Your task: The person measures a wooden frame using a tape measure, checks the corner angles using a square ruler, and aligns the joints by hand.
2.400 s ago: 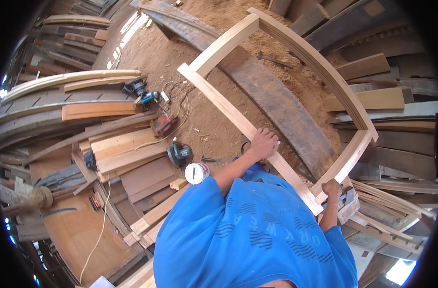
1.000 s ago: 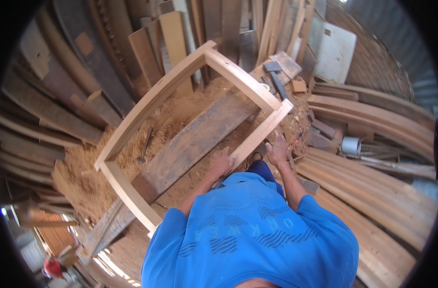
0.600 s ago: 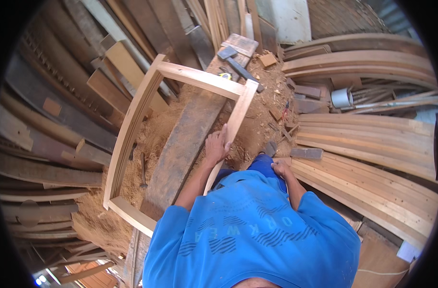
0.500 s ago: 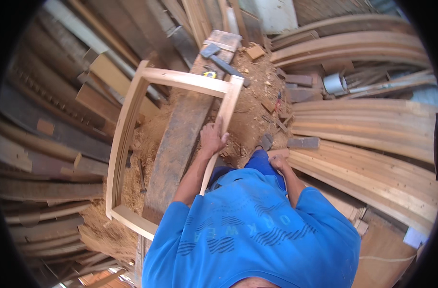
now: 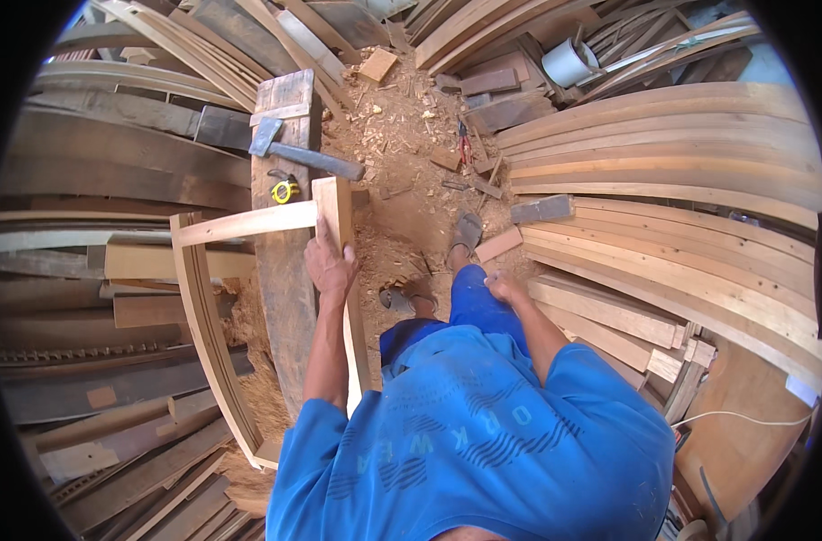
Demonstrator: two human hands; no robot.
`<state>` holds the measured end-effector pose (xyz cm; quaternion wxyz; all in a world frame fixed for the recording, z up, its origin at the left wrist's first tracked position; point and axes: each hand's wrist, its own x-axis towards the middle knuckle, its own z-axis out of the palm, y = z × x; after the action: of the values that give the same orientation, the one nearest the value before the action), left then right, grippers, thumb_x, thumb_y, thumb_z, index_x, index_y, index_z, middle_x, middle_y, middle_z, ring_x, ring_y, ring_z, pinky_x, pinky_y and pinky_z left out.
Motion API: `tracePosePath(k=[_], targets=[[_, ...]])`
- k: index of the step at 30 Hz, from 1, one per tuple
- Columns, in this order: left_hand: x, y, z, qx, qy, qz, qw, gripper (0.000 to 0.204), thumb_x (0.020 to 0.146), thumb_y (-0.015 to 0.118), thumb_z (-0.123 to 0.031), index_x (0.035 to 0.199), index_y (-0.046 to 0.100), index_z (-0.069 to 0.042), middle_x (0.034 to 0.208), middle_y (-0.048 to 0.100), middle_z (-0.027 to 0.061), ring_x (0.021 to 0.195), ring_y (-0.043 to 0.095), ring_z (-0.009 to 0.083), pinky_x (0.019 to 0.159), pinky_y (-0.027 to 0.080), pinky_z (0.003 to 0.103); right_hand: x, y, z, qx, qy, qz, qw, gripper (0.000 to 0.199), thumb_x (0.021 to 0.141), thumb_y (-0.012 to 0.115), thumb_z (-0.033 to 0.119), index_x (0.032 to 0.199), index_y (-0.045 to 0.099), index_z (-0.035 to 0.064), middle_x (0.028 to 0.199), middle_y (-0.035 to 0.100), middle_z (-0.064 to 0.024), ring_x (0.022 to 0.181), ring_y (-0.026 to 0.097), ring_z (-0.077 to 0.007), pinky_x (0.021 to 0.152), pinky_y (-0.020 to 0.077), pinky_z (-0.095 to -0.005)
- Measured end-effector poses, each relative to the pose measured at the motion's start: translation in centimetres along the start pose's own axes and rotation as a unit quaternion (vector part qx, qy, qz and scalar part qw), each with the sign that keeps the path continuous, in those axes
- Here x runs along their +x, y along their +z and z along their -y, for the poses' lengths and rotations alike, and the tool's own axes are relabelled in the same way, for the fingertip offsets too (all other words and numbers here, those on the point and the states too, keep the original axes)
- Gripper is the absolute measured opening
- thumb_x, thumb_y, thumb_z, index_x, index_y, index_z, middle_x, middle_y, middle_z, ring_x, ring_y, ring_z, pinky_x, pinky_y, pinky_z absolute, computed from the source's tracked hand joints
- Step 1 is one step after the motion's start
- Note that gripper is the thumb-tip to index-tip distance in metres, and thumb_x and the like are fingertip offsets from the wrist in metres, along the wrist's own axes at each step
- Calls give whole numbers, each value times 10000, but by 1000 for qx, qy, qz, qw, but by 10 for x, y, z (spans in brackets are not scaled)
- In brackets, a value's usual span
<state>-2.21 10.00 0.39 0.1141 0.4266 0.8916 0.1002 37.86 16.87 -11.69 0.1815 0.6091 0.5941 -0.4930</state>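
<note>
I'm turning right: my left hand (image 5: 330,269), loosely spread, clasp unclear, is now touching the frame (image 5: 248,224) near its far corner (image 5: 332,200), over the plank (image 5: 281,288). My right hand (image 5: 507,288), half-curled by the thigh (image 5: 479,299), contents hidden, is no longer nearing it, seemingly leaving one hand steadying.

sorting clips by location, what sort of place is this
Probably a woodworking shop: planks stacked all around, wood chips underfoot, and a wooden frame by the left hand.
</note>
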Motion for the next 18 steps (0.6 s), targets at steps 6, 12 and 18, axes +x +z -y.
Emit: tracePosePath(k=[6,12,18], targets=[[12,-6,-7,2,1,29,1000,943,705,760,-170,1525,301,-90,1066,565,216,992,528,390,878,425,474,87,-37,-19,-201,-90,61,974,362,884,560,315,929,726,-4,1062,672,-270,1016,646,-410,886,491,-482],[8,7,2,-61,10,-29,998,922,699,760,-117,1507,318,-75,1180,566,225,1088,549,412,943,454,501,198,-74,27,-210,-75,27,974,329,854,581,244,987,703,-31,1123,661,-282,1074,638,-423,919,495,-496],[7,18,3,-80,7,-18,997,848,694,721,-39,1469,376,-36,1276,548,236,1175,514,429,1042,402,504,281,-74,63,-192,-102,26,976,364,851,597,289,1003,702,-25,1093,658,-299,1061,631,-442,886,501,-499]])
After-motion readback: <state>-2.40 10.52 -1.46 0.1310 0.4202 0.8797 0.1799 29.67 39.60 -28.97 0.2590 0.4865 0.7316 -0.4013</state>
